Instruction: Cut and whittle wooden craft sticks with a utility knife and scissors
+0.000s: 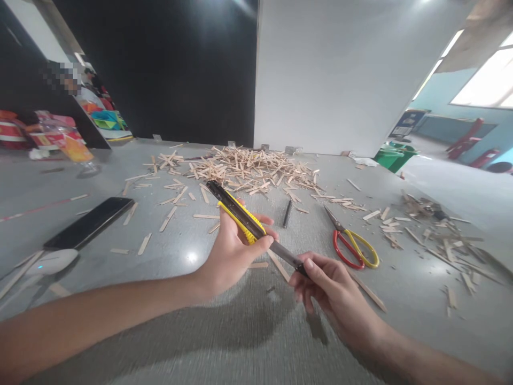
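Observation:
My left hand is closed round the body of a yellow and black utility knife, held above the grey table. The knife's blade is slid out toward the lower right. My right hand pinches the blade's end between thumb and fingers. A thin wooden stick lies on the table just under the blade.
A big heap of wooden sticks lies at the table's far middle, with more scraps at the right. Red and yellow scissors and a dark pen lie near my hands. A black phone rests at the left.

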The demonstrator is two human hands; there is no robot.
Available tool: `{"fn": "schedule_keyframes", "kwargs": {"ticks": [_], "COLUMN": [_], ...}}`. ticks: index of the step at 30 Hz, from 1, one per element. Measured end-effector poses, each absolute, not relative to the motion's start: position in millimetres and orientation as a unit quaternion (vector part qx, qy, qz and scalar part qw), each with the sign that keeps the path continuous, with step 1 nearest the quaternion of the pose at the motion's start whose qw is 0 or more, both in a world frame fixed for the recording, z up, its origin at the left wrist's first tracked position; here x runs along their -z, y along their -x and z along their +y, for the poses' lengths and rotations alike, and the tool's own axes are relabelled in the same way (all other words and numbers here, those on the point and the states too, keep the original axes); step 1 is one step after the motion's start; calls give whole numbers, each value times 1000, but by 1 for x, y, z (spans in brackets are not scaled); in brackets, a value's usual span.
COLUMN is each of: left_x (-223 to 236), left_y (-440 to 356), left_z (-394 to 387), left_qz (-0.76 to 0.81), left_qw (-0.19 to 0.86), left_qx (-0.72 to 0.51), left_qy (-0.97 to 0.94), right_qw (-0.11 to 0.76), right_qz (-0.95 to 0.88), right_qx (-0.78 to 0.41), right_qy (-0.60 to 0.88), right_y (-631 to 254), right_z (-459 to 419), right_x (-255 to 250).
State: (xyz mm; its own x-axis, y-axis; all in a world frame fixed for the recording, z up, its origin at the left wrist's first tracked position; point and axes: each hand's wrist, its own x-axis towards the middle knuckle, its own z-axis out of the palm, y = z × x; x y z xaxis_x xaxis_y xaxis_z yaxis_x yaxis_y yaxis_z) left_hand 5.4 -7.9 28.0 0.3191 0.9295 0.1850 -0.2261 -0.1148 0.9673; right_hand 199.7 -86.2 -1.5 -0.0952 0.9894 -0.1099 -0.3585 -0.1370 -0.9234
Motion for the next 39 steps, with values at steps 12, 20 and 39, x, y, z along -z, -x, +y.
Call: {"fn": "schedule_keyframes", "kwargs": {"ticks": [12, 20, 39], "left_x": [-21, -16, -18], "left_y": [-9, -12, -12], "left_z": [-13, -15, -12], "left_qz": [276, 250, 255], "left_qw": [614, 682, 705], "left_qx": [-493, -476, -472], "left_qy": [-552, -496, -464], "right_qw": [507, 510, 508], "right_qz": [-372, -344, -405], "right_qx": [-631, -618, -579], "right_qy": [454, 489, 493], "right_y": [-199, -200, -200], "right_z": [-85, -85, -85], "right_x": [1, 2, 2]}}
